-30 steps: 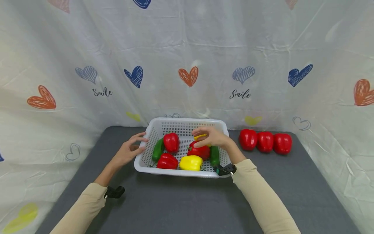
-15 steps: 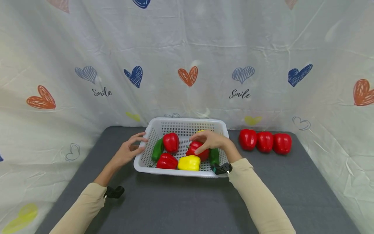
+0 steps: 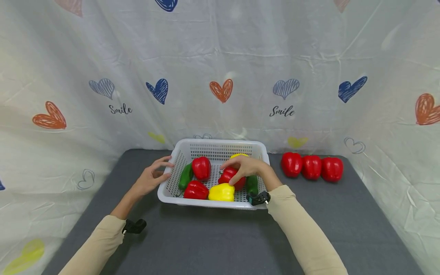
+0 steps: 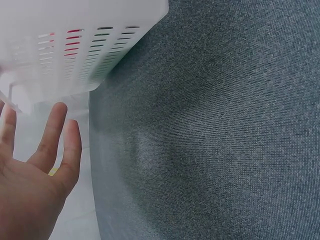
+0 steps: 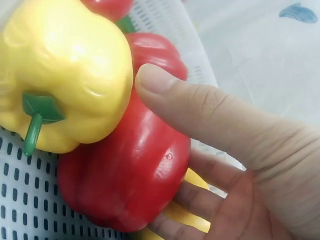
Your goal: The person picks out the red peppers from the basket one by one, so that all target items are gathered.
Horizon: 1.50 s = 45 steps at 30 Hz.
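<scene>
Since a second ago our right hand (image 3: 248, 166) has dropped off the yellow pepper at the back and now curls round the glossy red bell pepper (image 3: 232, 176) mid-frame in the white slotted plastic basket (image 3: 215, 147). Thumb on top, fingers underneath, per the wrist view. A yellow bell pepper (image 3: 221, 192) leans on it, so we'd lift straight up. Our left hand (image 3: 150, 178) rests, fingers relaxed, against the basket's left wall; we'd keep it bracing.
</scene>
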### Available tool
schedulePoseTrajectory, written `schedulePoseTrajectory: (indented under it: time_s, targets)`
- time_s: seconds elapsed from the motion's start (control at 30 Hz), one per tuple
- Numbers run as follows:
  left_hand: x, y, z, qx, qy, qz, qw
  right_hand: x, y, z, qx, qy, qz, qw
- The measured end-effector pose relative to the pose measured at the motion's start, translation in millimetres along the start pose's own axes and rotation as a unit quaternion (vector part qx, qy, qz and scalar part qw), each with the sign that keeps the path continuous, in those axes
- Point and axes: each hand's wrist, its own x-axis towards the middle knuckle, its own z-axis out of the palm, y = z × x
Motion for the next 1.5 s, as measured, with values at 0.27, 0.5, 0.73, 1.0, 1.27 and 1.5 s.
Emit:
schedulePoseTrajectory:
  time_s: [0.27,0.5,0.73,1.0,1.27,1.5]
  targets:
    - [0.9,1.9,0.4,0.000,0.000,-0.001,1.0000,-1.4,-5.0,-0.7,-0.017,-0.001,0.021,1.000]
    - [1.2,2.6,-0.2,-0.004,-0.001,-0.008,1.0000,0.1,-7.9,-0.7,-0.040,0.019,0.020,0.999]
    - [2.3,2.5,0.1,-0.006,-0.004,-0.006,1.0000,1.5,-8.2,-2.2,-0.061,0.045,-0.005,0.997]
    - [2.2,1.7,0.2,-0.009,-0.005,-0.011,0.9999,1.4,-3.6,-3.8,-0.063,0.053,-0.029,0.996]
    - [0.6,2.6,0.2,-0.009,0.000,-0.007,0.9999,-1.3,-4.4,-4.8,-0.051,0.050,-0.043,0.996]
    - [0.6,1.5,0.5,-0.010,-0.003,-0.007,0.9999,-5.9,-2.9,-10.3,-0.018,0.064,-0.058,0.996]
